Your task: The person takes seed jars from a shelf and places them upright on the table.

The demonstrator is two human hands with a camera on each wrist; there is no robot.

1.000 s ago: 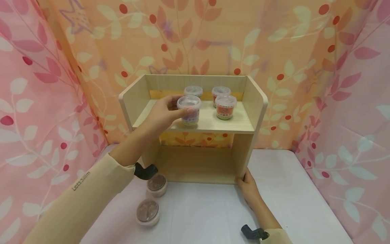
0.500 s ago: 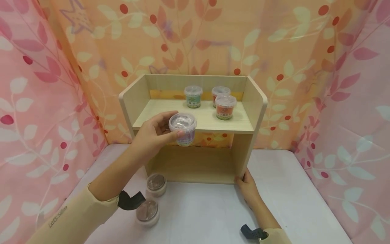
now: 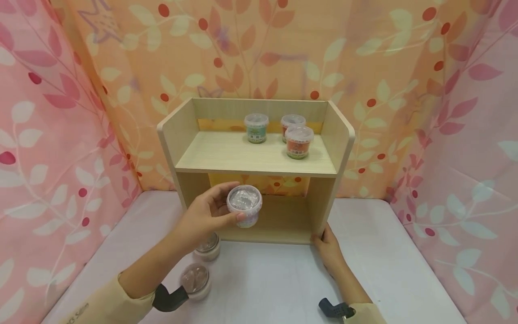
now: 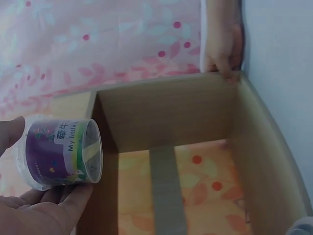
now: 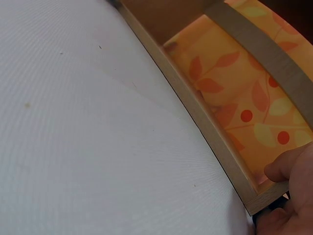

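Note:
In the head view my left hand [image 3: 198, 221] holds a small lidded plastic cup [image 3: 245, 208] in front of the lower compartment of a two-tier wooden shelf [image 3: 243, 157]. Its purple printed label faces the left wrist view, where thumb and fingers span the cup [image 4: 54, 152]. My right hand [image 3: 332, 253] grips the bottom front corner of the shelf's right side panel; in the right wrist view the thumb lies inside the panel [image 5: 268, 197] and the fingers outside. On the upper board stand a green-labelled cup [image 3: 256, 130], an orange-labelled cup [image 3: 298, 146] and a red-labelled cup [image 3: 288, 128] partly hidden behind it.
Two similar cups with brownish tops, a nearer one [image 3: 195, 280] and a farther one [image 3: 207, 247], stand on the white tabletop [image 3: 275, 283] left of centre. The farther one is partly covered by my left hand. Floral curtains [image 3: 259, 49] hang behind and at both sides.
My left hand has lifted the purple-labelled cup off the upper board and brought it down and forward, in front of the lower compartment. The right hand keeps its place on the shelf.

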